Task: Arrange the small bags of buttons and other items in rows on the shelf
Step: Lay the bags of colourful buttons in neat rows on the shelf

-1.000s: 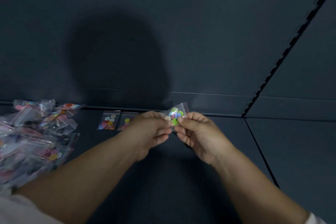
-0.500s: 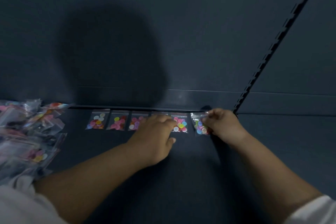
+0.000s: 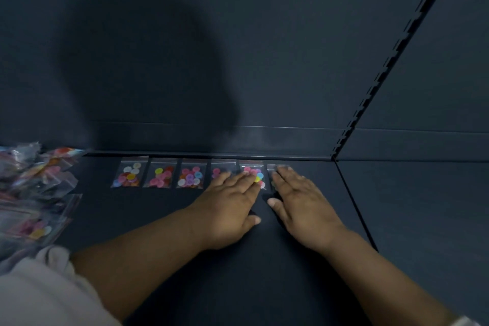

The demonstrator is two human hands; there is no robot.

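Right hand (image 3: 299, 201), fingers flat, presses the end bag (image 3: 273, 168) beneath its fingertips; left hand (image 3: 230, 206), flat too, steadies its neighbours (image 3: 260, 177), likely squaring the row (image 3: 161, 174). The loose pile (image 3: 34, 193) lies well left of it.

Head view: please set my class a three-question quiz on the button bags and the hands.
1. How many lie in the row of button bags at the back of the shelf?
2. True or false: the right hand lies flat on the rightmost bag.
3. The heap of loose bags lies: A, left of the row; B, right of it; C, behind it.
Key: 1 six; 2 true; 3 A.
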